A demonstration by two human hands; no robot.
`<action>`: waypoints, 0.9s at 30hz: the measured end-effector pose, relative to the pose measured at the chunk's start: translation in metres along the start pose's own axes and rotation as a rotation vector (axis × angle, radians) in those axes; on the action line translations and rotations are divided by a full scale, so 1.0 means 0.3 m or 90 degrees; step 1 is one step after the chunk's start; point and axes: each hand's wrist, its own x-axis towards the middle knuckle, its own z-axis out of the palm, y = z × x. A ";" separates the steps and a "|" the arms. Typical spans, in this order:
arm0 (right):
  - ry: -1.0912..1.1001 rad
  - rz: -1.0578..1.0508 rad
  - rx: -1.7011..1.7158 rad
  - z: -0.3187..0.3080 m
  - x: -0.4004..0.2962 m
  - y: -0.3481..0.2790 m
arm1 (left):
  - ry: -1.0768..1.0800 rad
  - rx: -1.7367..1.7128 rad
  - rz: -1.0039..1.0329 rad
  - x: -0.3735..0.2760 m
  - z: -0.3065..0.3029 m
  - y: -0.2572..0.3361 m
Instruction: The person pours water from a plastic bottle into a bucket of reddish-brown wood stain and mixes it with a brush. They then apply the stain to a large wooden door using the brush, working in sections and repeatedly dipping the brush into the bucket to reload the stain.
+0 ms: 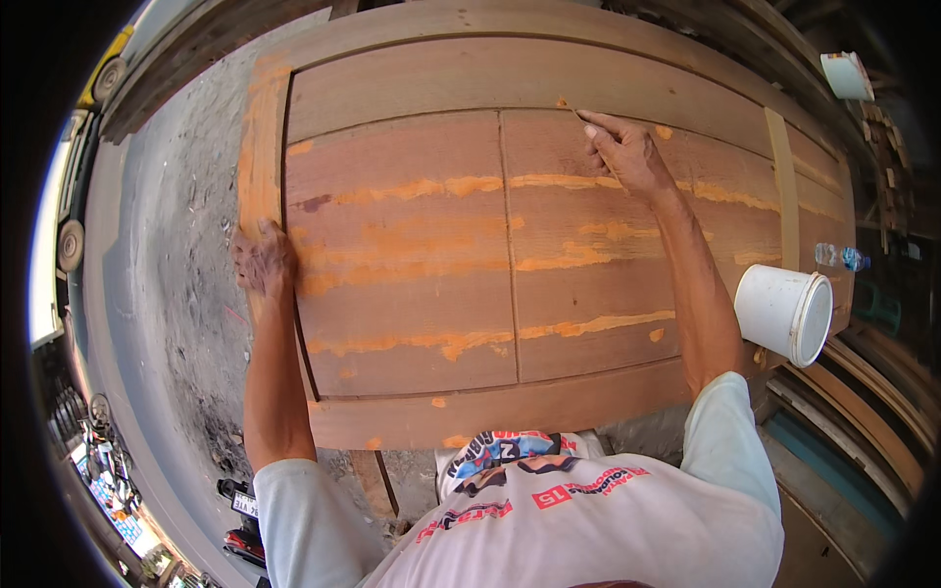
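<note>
A large panelled wooden door (434, 309) lies flat before me, with a raised frame and grooves between its boards. Orange wood filler (456, 185) runs over it in ragged streaks, with smaller dabs near the edges. My left hand (265, 259) grips the door's left end piece, which is thickly smeared with filler. Pinched in my right hand (625, 151) is a thin tool (575, 113), mostly hidden by the fingers. Its tip is near the upper groove, close to a small orange dab (562, 102).
A lidded white plastic bucket (772, 305) and a clear plastic bottle (827, 254) are at the right. A pale strip (782, 184) crosses the door there. Boards (867, 397) are stacked at lower right. A motorcycle (246, 540) stands at lower left, beyond rough concrete ground (198, 184).
</note>
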 end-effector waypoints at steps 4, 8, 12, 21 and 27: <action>-0.001 -0.048 -0.272 0.016 0.198 -0.021 | -0.013 0.036 -0.012 -0.007 -0.019 0.026; -0.012 -0.136 -0.504 0.040 0.291 0.004 | -0.017 0.032 -0.010 -0.022 -0.032 0.055; -0.096 -0.087 -0.625 0.038 0.287 -0.061 | -0.013 0.034 -0.015 -0.029 -0.034 0.039; -0.134 -0.106 -0.608 0.012 0.340 -0.084 | -0.015 -0.037 -0.036 -0.017 -0.054 0.029; -0.170 -0.083 -0.731 -0.073 0.297 -0.089 | -0.024 -0.035 -0.038 -0.008 -0.059 0.019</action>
